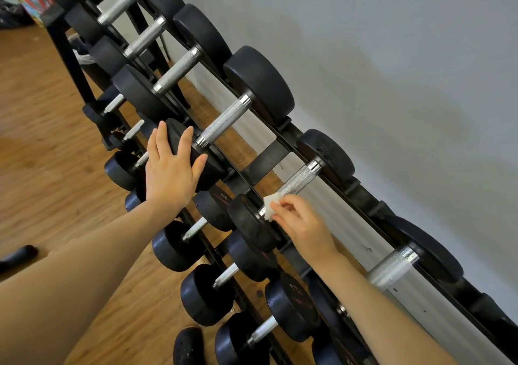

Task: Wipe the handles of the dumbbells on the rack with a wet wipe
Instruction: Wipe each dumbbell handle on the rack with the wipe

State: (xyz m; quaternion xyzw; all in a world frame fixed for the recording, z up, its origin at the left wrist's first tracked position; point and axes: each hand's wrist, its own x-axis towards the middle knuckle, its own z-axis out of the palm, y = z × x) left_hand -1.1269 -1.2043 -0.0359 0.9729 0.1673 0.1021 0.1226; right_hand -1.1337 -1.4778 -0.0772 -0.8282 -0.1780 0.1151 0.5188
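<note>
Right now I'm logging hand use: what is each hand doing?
Left hand: open, fingers straight, resting on a black dumbbell head.
Right hand: pinching the wet wipe against a knurled dumbbell handle.

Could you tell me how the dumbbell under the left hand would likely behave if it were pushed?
The dumbbell probably barely shifts: its thick black heads look heavy. Being round, it could roll, though the rack rails seem to cradle it. The left hand rests flat on its head.

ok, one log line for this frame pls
right hand: pinches wet wipe at handle end | left hand: flat on dumbbell head | rack: loaded
</note>
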